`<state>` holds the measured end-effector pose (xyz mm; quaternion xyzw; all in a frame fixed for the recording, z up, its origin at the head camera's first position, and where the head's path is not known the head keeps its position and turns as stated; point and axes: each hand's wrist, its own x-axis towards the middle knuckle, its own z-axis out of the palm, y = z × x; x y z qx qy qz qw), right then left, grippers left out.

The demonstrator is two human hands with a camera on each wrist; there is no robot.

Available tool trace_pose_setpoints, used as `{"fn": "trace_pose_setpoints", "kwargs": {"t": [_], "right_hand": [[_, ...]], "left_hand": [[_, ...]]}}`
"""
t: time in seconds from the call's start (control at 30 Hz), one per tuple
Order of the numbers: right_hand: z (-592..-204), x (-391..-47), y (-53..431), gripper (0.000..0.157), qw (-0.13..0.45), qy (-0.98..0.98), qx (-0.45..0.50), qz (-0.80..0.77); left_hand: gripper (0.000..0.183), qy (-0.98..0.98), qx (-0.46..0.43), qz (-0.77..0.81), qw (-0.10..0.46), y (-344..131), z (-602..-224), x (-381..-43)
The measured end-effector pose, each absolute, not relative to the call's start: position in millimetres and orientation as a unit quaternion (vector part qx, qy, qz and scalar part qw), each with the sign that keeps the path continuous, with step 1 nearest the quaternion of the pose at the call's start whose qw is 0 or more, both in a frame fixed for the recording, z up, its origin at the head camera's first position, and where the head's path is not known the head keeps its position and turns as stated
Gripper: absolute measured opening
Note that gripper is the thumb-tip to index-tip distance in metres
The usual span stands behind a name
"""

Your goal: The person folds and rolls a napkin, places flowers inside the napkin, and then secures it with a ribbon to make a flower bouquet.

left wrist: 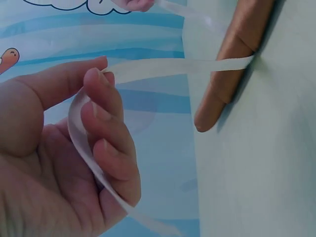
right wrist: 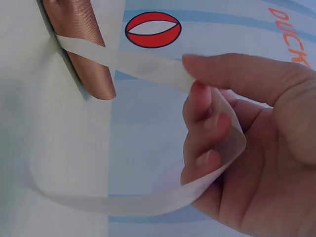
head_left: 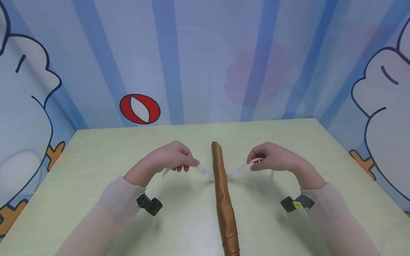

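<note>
A long brown satiny roll (head_left: 221,192) lies lengthwise on the table, its far end rounded. A white ribbon (head_left: 205,172) passes underneath it and comes up on both sides. Left of the roll, my left hand (head_left: 173,156) pinches one side of the ribbon between thumb and index finger. On the opposite side my right hand (head_left: 277,157) pinches the other length. In the left wrist view the ribbon (left wrist: 158,69) runs from the fingertips to the roll (left wrist: 229,74), and its tail crosses the palm. The right wrist view shows the other tail of the ribbon (right wrist: 133,205) looping down loosely.
The pale green tabletop (head_left: 96,153) ends at a blue striped backdrop (head_left: 205,71) with cartoon drawings, including a red and white ball (head_left: 140,108). Small dark cameras (head_left: 150,204) are strapped at both sleeve cuffs.
</note>
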<state>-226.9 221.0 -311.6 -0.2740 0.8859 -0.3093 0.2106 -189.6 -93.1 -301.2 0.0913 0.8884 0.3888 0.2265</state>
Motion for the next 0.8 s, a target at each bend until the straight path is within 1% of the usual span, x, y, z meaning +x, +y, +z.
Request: {"fn": "trace_pose_setpoints", "kwargs": {"t": [0.13, 0.27, 0.5, 0.63, 0.8], "right_hand": [[-306.0, -223.8, 214.7, 0.002, 0.18, 0.896, -0.291, -0.282], [-301.5, -220.1, 208.7, 0.007, 0.148, 0.902, -0.307, -0.263], [-298.1, -215.9, 196.8, 0.002, 0.132, 0.892, -0.324, -0.286], [-297.5, -215.1, 188.0, 0.006, 0.127, 0.884, -0.336, -0.298], [-296.8, -214.6, 177.3, 0.018, 0.126, 0.875, -0.352, -0.308]], "left_hand": [[0.029, 0.89, 0.093, 0.387, 0.222, -88.4, -293.5, -190.0], [0.029, 0.89, 0.094, 0.387, 0.22, -83.1, -286.3, -190.3], [0.026, 0.887, 0.116, 0.397, 0.206, -69.3, -277.5, -192.2], [0.028, 0.884, 0.129, 0.401, 0.201, -58.4, -273.5, -193.1], [0.028, 0.877, 0.145, 0.411, 0.201, -47.3, -272.3, -194.8]]}}
